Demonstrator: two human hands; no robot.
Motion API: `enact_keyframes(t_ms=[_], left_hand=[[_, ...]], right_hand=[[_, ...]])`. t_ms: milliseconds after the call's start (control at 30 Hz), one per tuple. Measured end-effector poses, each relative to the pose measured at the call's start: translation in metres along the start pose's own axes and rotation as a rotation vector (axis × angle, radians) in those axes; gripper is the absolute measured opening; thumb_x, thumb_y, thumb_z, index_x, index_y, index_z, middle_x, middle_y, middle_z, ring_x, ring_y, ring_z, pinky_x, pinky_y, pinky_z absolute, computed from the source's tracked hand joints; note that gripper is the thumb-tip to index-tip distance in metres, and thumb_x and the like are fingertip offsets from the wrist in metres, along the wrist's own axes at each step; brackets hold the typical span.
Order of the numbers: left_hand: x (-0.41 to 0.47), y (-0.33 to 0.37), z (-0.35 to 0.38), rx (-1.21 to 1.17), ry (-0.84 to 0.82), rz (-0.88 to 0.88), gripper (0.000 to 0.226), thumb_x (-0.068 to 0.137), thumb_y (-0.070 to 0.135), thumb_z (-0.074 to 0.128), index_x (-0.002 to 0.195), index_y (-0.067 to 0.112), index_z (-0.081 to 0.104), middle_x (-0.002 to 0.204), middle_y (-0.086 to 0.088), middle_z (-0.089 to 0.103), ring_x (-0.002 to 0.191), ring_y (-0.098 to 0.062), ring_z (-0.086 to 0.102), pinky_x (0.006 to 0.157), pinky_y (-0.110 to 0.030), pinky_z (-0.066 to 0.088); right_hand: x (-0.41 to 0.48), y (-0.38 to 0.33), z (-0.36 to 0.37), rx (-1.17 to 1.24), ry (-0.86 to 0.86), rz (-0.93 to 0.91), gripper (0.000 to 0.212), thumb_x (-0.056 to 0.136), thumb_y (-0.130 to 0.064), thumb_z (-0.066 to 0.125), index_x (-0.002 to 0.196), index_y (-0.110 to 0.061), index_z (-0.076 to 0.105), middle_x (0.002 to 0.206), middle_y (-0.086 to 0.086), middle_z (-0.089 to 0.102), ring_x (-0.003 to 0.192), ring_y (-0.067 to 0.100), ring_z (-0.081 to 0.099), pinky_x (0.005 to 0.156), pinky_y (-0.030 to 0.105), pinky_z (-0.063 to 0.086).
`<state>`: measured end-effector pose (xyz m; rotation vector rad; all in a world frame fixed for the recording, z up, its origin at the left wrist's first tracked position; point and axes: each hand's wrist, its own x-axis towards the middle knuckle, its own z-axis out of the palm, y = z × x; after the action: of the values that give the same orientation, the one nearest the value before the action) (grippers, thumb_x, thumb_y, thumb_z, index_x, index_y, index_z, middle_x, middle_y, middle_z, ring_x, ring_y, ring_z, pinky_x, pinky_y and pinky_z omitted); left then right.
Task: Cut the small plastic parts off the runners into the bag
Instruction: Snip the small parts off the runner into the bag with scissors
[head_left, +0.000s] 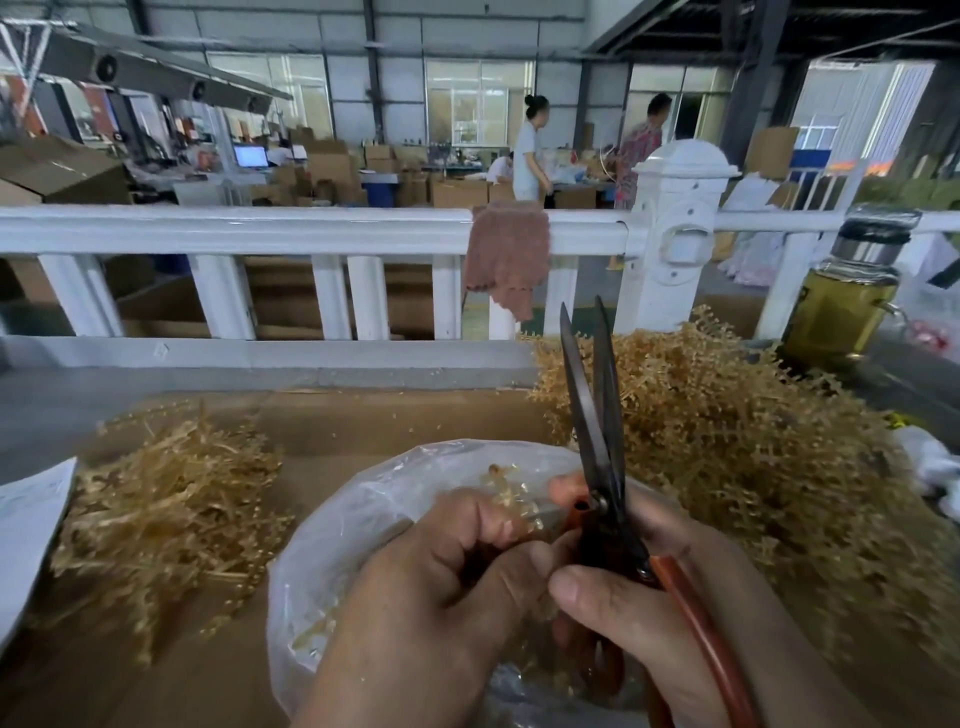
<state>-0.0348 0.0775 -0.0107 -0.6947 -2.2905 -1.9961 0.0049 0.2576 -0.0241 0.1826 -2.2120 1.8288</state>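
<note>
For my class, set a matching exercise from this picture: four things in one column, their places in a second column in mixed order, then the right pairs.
Things
1. scissors
2. brown cloth
3. plastic bag
4. bottle of yellow liquid

Places
A. draped over the white railing
B. below the left hand, which grips a runner
C. gripped in the right hand, blades pointing up
D. standing at the far right, by the big heap of runners

Pairs: 1-C, 2-A, 3-B, 4-D
</note>
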Motion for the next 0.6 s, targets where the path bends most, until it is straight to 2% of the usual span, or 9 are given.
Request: enact_keyframes(t_ms=[133,167,233,333,400,500,600], left_hand=[[-0.002,0.003,0.001,0.001,-0.025,-0.015,0.029,0.079,0.06,0.072,0.077,0.032,0.068,0.069,-0.003,0.073,0.07,-0.028,0.066,0.065,-0.034,0.051],[-0.002,0.003,0.001,0.008,0.001,-0.013,0.027,0.078,0.058,0.072,0.077,0.031,0.068,0.069,-0.004,0.072,0.069,-0.025,0.066,0.065,-0.033,0.051],[-0.002,0.005,0.002,-0.002,0.07,-0.002,0.026,0.074,0.055,0.075,0.075,0.031,0.066,0.064,0.001,0.069,0.061,-0.012,0.061,0.061,-0.024,0.048],[-0.001,0.006,0.003,-0.037,0.124,0.005,0.031,0.077,0.058,0.079,0.071,0.031,0.064,0.063,0.011,0.07,0.057,-0.001,0.061,0.056,-0.013,0.045],[0.0,0.004,0.003,-0.085,0.104,0.008,0.031,0.071,0.054,0.081,0.072,0.029,0.063,0.067,0.009,0.072,0.062,-0.004,0.065,0.06,-0.016,0.047],[0.003,0.0,0.002,-0.251,0.011,-0.047,0.034,0.056,0.051,0.08,0.073,0.024,0.068,0.074,-0.002,0.074,0.07,-0.015,0.069,0.066,-0.029,0.052],[0.006,0.002,0.003,-0.445,-0.047,-0.069,0.021,0.058,0.021,0.09,0.073,0.019,0.075,0.071,-0.013,0.071,0.066,-0.023,0.069,0.061,-0.03,0.056]], right_hand=[[0.0,-0.002,0.0,0.028,-0.017,0.002,0.067,0.064,-0.06,0.086,0.124,-0.037,0.065,0.097,0.007,0.075,0.086,0.022,0.075,0.081,0.04,0.061],[-0.001,-0.003,-0.001,0.013,-0.014,-0.012,0.064,0.066,-0.059,0.085,0.123,-0.037,0.066,0.099,0.005,0.075,0.089,0.02,0.075,0.082,0.035,0.061],[-0.001,-0.012,0.0,0.005,-0.056,-0.069,0.053,0.074,-0.054,0.082,0.121,-0.036,0.067,0.105,-0.004,0.075,0.098,0.012,0.073,0.084,0.02,0.055],[0.001,-0.022,0.006,0.07,-0.24,-0.084,0.04,0.084,-0.038,0.08,0.122,-0.037,0.068,0.11,-0.014,0.074,0.105,0.004,0.069,0.082,0.007,0.048],[0.0,-0.016,0.007,0.009,-0.165,-0.028,0.049,0.073,-0.048,0.084,0.118,-0.047,0.066,0.108,-0.015,0.074,0.105,0.001,0.069,0.083,0.003,0.045],[-0.005,-0.009,0.007,-0.094,0.018,-0.036,0.059,0.062,-0.056,0.08,0.119,-0.048,0.066,0.105,-0.014,0.074,0.098,0.0,0.07,0.081,0.003,0.044],[-0.007,-0.007,0.004,-0.104,0.141,-0.082,0.059,0.063,-0.055,0.08,0.119,-0.044,0.067,0.093,-0.01,0.075,0.082,0.005,0.073,0.07,0.011,0.053]])
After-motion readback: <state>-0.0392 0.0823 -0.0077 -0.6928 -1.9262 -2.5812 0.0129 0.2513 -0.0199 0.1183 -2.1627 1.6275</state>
